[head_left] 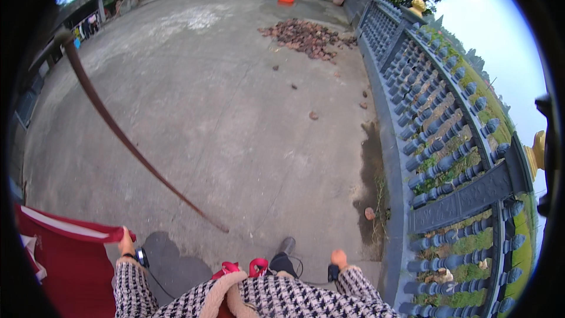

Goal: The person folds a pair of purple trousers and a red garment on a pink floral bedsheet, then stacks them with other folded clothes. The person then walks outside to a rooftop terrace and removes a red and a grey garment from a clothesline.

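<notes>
While the left hand point(126, 240) grips the red cloth's point(70, 259) edge, the right hand point(338, 257) hangs apart, fisted.

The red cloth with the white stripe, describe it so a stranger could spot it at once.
On the grey concrete yard, look to the lower left corner. The red cloth with the white stripe hangs there, its top edge gripped by the left hand. Nothing else nearby is broad, flat and red.
</notes>
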